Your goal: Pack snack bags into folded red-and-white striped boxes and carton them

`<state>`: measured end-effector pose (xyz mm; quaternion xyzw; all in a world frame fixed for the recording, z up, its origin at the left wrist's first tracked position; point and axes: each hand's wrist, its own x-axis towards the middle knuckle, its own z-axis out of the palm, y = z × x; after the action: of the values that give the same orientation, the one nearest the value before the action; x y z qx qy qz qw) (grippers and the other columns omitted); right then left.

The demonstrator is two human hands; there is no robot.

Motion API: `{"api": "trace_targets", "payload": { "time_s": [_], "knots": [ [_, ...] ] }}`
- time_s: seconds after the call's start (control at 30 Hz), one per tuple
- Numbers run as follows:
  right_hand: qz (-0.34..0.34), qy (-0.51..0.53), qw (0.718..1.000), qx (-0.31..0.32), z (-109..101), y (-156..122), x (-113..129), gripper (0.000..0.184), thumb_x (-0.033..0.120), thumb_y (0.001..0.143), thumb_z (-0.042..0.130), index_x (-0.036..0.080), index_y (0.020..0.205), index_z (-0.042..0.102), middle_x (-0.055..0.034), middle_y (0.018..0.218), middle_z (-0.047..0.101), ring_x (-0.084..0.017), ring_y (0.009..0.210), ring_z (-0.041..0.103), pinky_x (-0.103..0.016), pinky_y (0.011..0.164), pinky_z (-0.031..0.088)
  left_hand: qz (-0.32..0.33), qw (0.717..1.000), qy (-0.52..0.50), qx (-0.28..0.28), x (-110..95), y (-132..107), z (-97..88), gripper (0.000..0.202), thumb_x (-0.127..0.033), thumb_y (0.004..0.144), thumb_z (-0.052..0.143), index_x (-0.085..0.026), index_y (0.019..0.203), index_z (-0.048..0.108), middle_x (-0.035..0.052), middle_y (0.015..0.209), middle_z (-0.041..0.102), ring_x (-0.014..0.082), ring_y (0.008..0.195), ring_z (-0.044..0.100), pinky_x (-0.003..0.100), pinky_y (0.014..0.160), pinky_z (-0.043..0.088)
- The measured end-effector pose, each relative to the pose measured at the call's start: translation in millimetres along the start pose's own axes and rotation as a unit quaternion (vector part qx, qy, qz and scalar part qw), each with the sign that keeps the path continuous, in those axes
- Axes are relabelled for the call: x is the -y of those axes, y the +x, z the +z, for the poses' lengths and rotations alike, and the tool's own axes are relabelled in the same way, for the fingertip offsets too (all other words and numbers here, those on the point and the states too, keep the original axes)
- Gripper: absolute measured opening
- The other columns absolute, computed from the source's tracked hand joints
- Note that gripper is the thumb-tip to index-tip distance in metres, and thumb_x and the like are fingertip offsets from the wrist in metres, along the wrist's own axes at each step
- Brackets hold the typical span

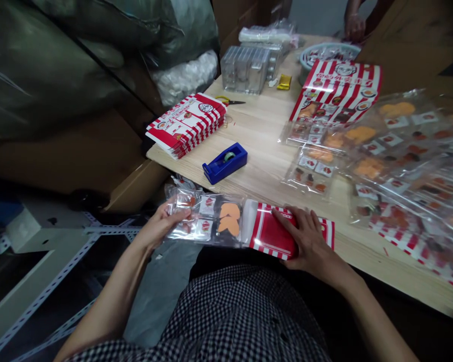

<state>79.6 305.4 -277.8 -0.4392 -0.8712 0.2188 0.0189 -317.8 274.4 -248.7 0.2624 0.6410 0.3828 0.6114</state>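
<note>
My left hand (165, 222) grips the left end of a clear plastic packet (207, 220) holding small red-and-white cards and orange pieces. The packet's right end sits inside the mouth of a red-and-white striped box (274, 236). My right hand (308, 240) is closed over that box, thumb underneath, at the near edge of the wooden table (264, 166). Both hands hold these just above my lap.
A blue tape dispenser (225, 162) lies just beyond my hands. A stack of flat striped boxes (186, 123) sits far left, with scissors (230, 101) and clear plastic trays (249, 68) behind. Several packets (396, 151) cover the right side. Another person's hand (354, 24) is at the far end.
</note>
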Motion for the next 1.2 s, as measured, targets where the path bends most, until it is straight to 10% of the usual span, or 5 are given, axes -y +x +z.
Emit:
{"api": "trace_targets", "payload": {
  "time_s": [0.17, 0.43, 0.9, 1.2],
  "knots": [
    [-0.019, 0.01, 1.0, 0.013, -3.5, -0.4, -3.2, 0.104, 0.032, 0.071, 0.074, 0.029, 0.161, 0.021, -0.0159, 0.156, 0.029, -0.041, 0.149, 0.024, -0.066, 0.122, 0.008, -0.06, 0.993, 0.045, 0.092, -28.8, 25.4, -11.0, 0.056, -0.03, 0.071, 0.086, -0.014, 0.12, 0.063, 0.0097, 0.083, 0.077, 0.0152, 0.055, 0.068, 0.021, 0.048, 0.054],
    [-0.041, 0.017, 0.998, 0.04, -9.2, -2.2, -4.8, 0.103, 0.037, 0.072, 0.076, 0.031, 0.16, 0.023, -0.0131, 0.158, 0.025, -0.037, 0.152, 0.021, -0.062, 0.124, 0.006, -0.012, 0.989, 0.095, 0.11, -55.0, 52.9, 19.8, 0.046, -0.025, 0.07, 0.083, -0.013, 0.111, 0.067, 0.004, 0.079, 0.073, 0.0147, 0.06, 0.068, 0.021, 0.05, 0.054],
    [0.002, 0.008, 1.0, -0.007, -0.1, 2.8, 2.1, 0.104, 0.039, 0.073, 0.075, 0.028, 0.161, 0.02, -0.018, 0.156, 0.027, -0.044, 0.147, 0.027, -0.066, 0.121, 0.011, 0.159, 0.983, 0.045, -0.076, -14.8, 21.0, 50.2, 0.049, -0.036, 0.075, 0.081, -0.019, 0.116, 0.06, 0.0028, 0.092, 0.072, 0.0147, 0.065, 0.066, 0.025, 0.058, 0.056],
    [0.024, -0.007, 1.0, -0.019, 3.4, 2.8, 6.8, 0.105, 0.035, 0.071, 0.076, 0.031, 0.161, 0.021, -0.0166, 0.154, 0.027, -0.043, 0.146, 0.028, -0.066, 0.121, 0.009, 0.071, 0.995, 0.057, 0.03, -6.3, 9.9, 40.0, 0.045, -0.036, 0.076, 0.081, -0.019, 0.113, 0.062, 0.0023, 0.082, 0.073, 0.0166, 0.06, 0.066, 0.026, 0.056, 0.054]
  ]
}}
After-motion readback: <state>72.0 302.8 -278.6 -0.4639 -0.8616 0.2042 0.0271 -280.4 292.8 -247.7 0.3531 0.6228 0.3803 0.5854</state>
